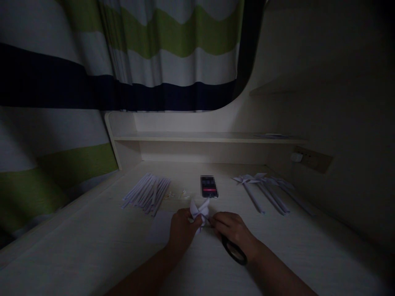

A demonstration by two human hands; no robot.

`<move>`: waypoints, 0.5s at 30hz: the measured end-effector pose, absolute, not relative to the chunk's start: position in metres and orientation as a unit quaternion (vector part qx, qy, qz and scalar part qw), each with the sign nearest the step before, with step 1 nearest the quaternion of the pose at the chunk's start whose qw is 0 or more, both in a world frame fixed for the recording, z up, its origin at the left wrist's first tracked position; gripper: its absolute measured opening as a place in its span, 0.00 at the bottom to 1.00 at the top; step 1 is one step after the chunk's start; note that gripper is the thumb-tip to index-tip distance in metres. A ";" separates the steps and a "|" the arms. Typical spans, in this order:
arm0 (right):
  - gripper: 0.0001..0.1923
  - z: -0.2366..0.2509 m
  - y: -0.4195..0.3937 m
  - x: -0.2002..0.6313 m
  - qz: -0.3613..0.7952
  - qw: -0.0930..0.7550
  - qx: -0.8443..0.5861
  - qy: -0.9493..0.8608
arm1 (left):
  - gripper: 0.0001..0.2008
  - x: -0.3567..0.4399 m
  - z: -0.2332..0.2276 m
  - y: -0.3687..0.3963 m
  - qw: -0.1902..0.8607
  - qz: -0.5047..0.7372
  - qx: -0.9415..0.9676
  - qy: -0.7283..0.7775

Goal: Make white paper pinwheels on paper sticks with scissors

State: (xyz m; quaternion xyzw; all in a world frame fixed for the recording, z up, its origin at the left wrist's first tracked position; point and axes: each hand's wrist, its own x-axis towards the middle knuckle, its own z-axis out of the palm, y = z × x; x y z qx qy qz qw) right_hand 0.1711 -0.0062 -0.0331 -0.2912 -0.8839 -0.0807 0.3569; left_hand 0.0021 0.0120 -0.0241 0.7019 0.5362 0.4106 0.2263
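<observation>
My left hand (182, 228) is closed on a white folded-paper pinwheel (200, 210), thumb near its middle. The pinwheel's pointed vanes stick up above the fingers. Close on its right, my right hand (231, 228) is closed around a pair of scissors. Below the palm shows a black handle loop of the scissors (235, 251). Their blades are mostly hidden by the fingers, and whether the tip touches the paper I cannot tell. A flat white paper sheet (157, 230) lies beside my left hand.
Many rolled paper sticks (146, 192) lie in a pile at the left. Small pale bits (183, 194) sit beside a phone (209, 186). Several finished pinwheels on sticks (256, 189) rest at the right. Behind runs a shelf (200, 137); a curtain (173, 53) hangs above.
</observation>
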 end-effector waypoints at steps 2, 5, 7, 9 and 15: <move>0.10 -0.033 -0.005 0.173 -0.087 0.350 -0.280 -0.890 | 0.11 0.002 -0.024 0.011 0.221 0.406 0.704 0.539; 0.10 -0.035 -0.006 0.169 -0.068 0.385 -0.287 -0.875 | 0.12 0.002 -0.023 0.010 0.196 0.407 0.701 0.552; 0.09 -0.036 -0.010 0.162 -0.017 0.437 -0.314 -0.843 | 0.12 0.002 -0.024 0.010 0.190 0.413 0.696 0.556; 0.08 -0.038 -0.015 0.152 0.059 0.482 -0.350 -0.801 | 0.11 0.002 -0.026 0.010 0.196 0.419 0.689 0.558; 0.14 -0.044 -0.020 0.133 0.252 0.582 -0.462 -0.619 | 0.12 0.002 -0.031 0.011 0.222 0.433 0.666 0.566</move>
